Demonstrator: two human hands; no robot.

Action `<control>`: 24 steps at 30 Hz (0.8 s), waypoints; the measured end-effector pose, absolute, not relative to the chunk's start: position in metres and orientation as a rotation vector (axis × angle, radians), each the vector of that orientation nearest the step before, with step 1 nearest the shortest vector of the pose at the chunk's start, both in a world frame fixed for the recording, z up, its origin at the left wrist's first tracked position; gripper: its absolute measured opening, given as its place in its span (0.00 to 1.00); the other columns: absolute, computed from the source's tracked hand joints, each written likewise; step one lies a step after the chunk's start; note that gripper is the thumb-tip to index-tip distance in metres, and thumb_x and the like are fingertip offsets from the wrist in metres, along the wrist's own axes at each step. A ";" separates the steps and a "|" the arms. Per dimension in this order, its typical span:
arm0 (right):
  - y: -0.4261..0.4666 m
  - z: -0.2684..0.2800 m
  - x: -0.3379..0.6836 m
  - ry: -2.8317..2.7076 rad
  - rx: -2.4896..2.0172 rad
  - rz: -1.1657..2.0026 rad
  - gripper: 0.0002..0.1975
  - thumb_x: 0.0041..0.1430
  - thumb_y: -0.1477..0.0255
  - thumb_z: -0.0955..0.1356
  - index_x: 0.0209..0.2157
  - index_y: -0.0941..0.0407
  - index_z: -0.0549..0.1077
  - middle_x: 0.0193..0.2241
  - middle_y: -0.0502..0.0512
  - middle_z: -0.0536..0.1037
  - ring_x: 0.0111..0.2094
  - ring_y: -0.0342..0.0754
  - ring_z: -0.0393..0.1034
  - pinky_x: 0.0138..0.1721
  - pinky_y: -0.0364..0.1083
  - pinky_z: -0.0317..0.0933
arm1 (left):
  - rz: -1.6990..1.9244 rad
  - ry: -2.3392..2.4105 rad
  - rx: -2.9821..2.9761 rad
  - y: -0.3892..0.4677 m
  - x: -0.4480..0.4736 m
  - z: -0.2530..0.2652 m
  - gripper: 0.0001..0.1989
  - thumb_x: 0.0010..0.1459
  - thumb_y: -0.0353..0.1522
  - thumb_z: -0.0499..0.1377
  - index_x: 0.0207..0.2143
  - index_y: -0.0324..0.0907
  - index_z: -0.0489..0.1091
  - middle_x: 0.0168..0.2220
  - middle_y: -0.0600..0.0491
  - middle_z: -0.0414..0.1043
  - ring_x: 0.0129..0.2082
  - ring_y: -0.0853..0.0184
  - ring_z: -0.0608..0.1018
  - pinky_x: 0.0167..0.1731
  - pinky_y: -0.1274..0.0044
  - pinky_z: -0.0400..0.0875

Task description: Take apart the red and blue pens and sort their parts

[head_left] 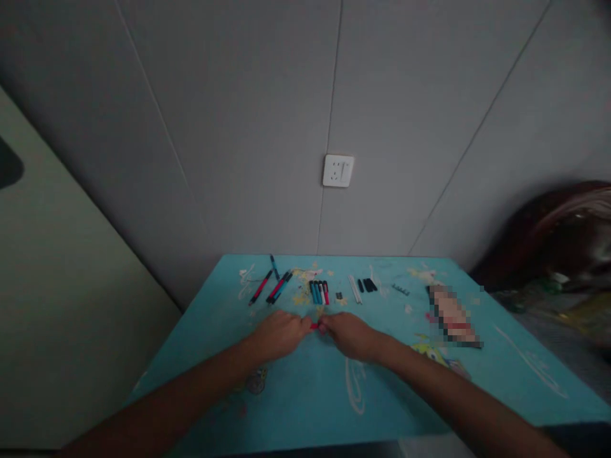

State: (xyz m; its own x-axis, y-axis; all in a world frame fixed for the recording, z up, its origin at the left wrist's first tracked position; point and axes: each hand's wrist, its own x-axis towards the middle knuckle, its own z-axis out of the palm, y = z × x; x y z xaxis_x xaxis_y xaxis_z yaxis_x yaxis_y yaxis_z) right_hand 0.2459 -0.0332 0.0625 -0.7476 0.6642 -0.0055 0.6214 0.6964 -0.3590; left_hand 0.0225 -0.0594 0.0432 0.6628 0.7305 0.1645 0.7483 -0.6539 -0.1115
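My left hand (285, 332) and my right hand (347, 333) meet over the middle of the table. Both are closed on a small red pen part (314, 326), and its ends are hidden in my fingers. Just beyond them lies a neat row of short blue, white and red pen barrels (319, 292) with dark ends. Several longer pens (279, 287), red-and-black and blue-and-black, lie slanted to the left of that row. Right of the row is a tiny dark piece (339, 296), followed by thin white sticks (355, 290) and short black pieces (369, 285).
Small spring-like pieces (400, 289) lie farther right on the blue patterned table (305, 394). A blurred-out flat item (453, 315) rests near its right side. The grey wall behind carries a white socket (338, 170). A dark red shiny object (563, 235) stands beyond the right edge.
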 end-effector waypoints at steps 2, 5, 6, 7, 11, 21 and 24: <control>-0.039 0.069 0.240 -2.817 -1.139 0.191 0.10 0.68 0.72 0.60 0.37 0.58 0.72 0.32 0.57 0.78 0.32 0.48 0.72 0.36 0.45 0.60 | -0.155 -1.322 -2.743 -0.058 0.023 0.049 0.16 0.69 0.35 0.46 0.35 0.40 0.70 0.25 0.49 0.74 0.22 0.63 0.76 0.24 0.75 0.63; -0.045 0.082 0.239 -2.875 -1.020 -0.120 0.09 0.69 0.73 0.60 0.38 0.58 0.70 0.34 0.59 0.78 0.35 0.50 0.72 0.40 0.48 0.59 | -0.197 -1.504 -2.806 -0.059 0.025 0.060 0.20 0.69 0.40 0.43 0.36 0.40 0.70 0.26 0.49 0.74 0.23 0.64 0.76 0.24 0.76 0.63; -0.046 0.086 0.240 -2.882 -0.967 -0.196 0.09 0.69 0.73 0.60 0.38 0.59 0.70 0.34 0.59 0.78 0.35 0.50 0.72 0.40 0.49 0.59 | -0.232 -1.535 -2.853 -0.061 0.026 0.065 0.21 0.69 0.40 0.42 0.36 0.40 0.70 0.26 0.49 0.74 0.24 0.64 0.76 0.25 0.76 0.63; -0.047 0.090 0.242 -2.884 -0.919 -0.263 0.09 0.70 0.72 0.59 0.38 0.59 0.69 0.33 0.59 0.77 0.36 0.50 0.71 0.41 0.50 0.58 | -0.281 -1.553 -2.919 -0.063 0.027 0.069 0.21 0.70 0.40 0.41 0.35 0.40 0.70 0.27 0.50 0.74 0.24 0.65 0.75 0.26 0.76 0.63; -0.052 0.106 0.252 -2.884 -0.710 -0.458 0.10 0.70 0.73 0.59 0.37 0.59 0.69 0.31 0.57 0.75 0.33 0.49 0.67 0.39 0.50 0.56 | -0.539 -1.715 -3.227 -0.078 0.032 0.082 0.24 0.68 0.45 0.41 0.30 0.42 0.66 0.25 0.54 0.70 0.25 0.68 0.72 0.27 0.77 0.63; -0.051 0.121 0.270 -2.844 -0.618 -0.332 0.19 0.70 0.59 0.57 0.44 0.57 0.71 0.34 0.58 0.76 0.38 0.49 0.68 0.40 0.48 0.56 | -0.436 -1.524 -3.191 -0.063 0.026 0.084 0.23 0.68 0.44 0.42 0.30 0.42 0.67 0.24 0.54 0.68 0.25 0.68 0.72 0.29 0.77 0.63; -0.040 0.096 0.265 -2.782 -0.991 -0.052 0.18 0.70 0.60 0.58 0.44 0.58 0.72 0.36 0.60 0.77 0.38 0.50 0.71 0.41 0.47 0.58 | -0.295 -1.407 -2.846 -0.041 0.022 0.075 0.21 0.68 0.42 0.44 0.34 0.41 0.71 0.27 0.50 0.74 0.26 0.64 0.75 0.29 0.75 0.64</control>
State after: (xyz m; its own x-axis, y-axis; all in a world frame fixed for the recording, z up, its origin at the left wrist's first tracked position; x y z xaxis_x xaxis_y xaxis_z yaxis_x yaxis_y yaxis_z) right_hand 0.2650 -0.0398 0.0961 -0.7590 0.6234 0.1878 0.6300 0.7760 -0.0301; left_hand 0.0218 -0.0411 0.0748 0.5939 0.7915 0.1444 0.7828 -0.6099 0.1236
